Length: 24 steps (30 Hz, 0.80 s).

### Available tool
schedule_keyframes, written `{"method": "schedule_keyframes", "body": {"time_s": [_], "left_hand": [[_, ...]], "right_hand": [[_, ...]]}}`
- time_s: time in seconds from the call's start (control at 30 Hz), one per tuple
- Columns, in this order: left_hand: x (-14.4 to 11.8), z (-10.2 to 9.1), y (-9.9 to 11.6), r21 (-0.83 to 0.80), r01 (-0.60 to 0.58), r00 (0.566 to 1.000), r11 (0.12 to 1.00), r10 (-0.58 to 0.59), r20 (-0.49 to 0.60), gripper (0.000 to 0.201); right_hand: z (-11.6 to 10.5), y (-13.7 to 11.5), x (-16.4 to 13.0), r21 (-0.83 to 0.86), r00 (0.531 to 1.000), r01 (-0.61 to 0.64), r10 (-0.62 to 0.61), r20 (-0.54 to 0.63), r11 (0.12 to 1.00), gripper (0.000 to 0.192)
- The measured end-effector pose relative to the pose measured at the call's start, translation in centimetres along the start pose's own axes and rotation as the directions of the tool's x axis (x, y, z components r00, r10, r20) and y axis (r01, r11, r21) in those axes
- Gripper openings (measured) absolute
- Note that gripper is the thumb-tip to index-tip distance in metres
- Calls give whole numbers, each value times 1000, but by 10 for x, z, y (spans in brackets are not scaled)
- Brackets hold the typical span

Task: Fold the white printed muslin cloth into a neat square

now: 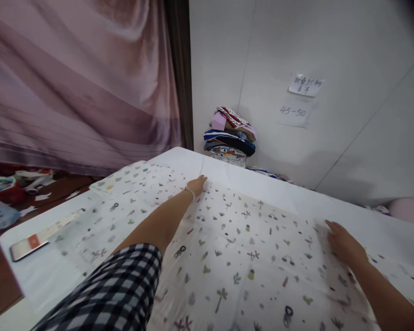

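We see a printed cloth [234, 248], white with small scattered motifs, spread flat over a white table [296, 193] and covering most of it. Our left hand [196, 185] reaches far out to the cloth's back edge, palm down, fingers together and flat on the fabric, not pinching anything we can make out. A thin bracelet [190, 192] sits on that wrist; a black-and-white checked sleeve [117, 289] covers the upper arm. Our right hand [343, 243] lies flat on the cloth near its right side, fingers slightly apart, pressing down, gripping nothing. The two hands are well apart. A phone [43, 235] lies on the table's left end, just beside the cloth's left edge. Beyond the table, a stack of folded clothes [232, 133] stands against the white wall. Two paper notes [300, 99] are stuck on the wall, one reading 45-50. A mauve curtain [79, 78] hangs at left.
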<state>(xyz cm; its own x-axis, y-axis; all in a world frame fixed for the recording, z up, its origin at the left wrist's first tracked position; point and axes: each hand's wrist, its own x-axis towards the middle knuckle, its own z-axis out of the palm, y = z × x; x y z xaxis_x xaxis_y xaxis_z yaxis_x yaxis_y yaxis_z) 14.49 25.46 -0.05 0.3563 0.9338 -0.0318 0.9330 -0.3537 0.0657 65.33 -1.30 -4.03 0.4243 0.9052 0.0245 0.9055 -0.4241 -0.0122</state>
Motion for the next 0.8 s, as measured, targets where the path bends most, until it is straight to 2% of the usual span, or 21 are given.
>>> {"method": "schedule_keyframes", "body": {"time_s": [0.1,0.2,0.3,0.43,0.53,0.6,0.67,0.77,0.8], "left_hand": [[16,7,1,0,2,1000,1000,-2,31,55],[27,9,0,-10,17,1000,1000,-16,23,41],[39,8,5,-30,33,999,999,-35,-39,33],[56,10,23,-65,65,989,996,-73,-127,37],[60,17,34,-97,55,988,994,-69,-139,37],[54,21,35,-123,17,988,992,-36,-153,40],[39,22,30,-146,-24,984,989,-2,-178,47],[0,20,16,-161,-114,984,980,90,-153,50],[-18,19,10,-158,-156,983,975,137,-124,50]], "right_hand": [[-3,-9,19,-5,993,-45,45,106,999,48],[-7,-12,22,-22,987,-95,97,131,995,40],[-13,-14,18,-59,983,-149,154,100,987,38],[-18,-19,16,-69,969,-246,245,-22,967,41],[-15,-23,19,-47,963,-269,269,-3,962,43],[-11,-24,19,-14,959,-284,285,12,959,44],[-5,-25,11,43,970,-234,236,-57,971,50],[9,-32,-18,99,979,-25,44,-198,995,58],[15,-36,-32,103,978,57,-35,-207,993,59]]}}
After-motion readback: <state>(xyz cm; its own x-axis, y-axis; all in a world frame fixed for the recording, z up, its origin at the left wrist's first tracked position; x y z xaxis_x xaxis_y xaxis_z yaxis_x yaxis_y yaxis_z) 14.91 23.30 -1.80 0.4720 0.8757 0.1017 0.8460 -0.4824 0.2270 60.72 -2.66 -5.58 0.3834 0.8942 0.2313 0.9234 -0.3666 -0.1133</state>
